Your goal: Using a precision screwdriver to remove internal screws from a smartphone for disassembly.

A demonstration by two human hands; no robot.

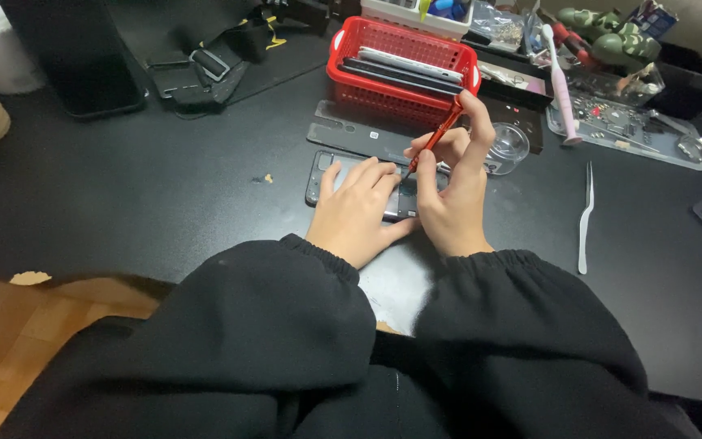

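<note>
Your left hand (357,213) is lying flat with fingers spread, pinning the opened phone (327,175) to the desk, while your right hand (451,195) pinches the red screwdriver (435,145) with its tip down on the phone between your hands. I'd keep the driver upright and press straight down so it doesn't slip

Left hand (355,213) lies flat, palm down; right hand (452,191) pinches with raised fingers (475,122), apparently touching the left.
</note>
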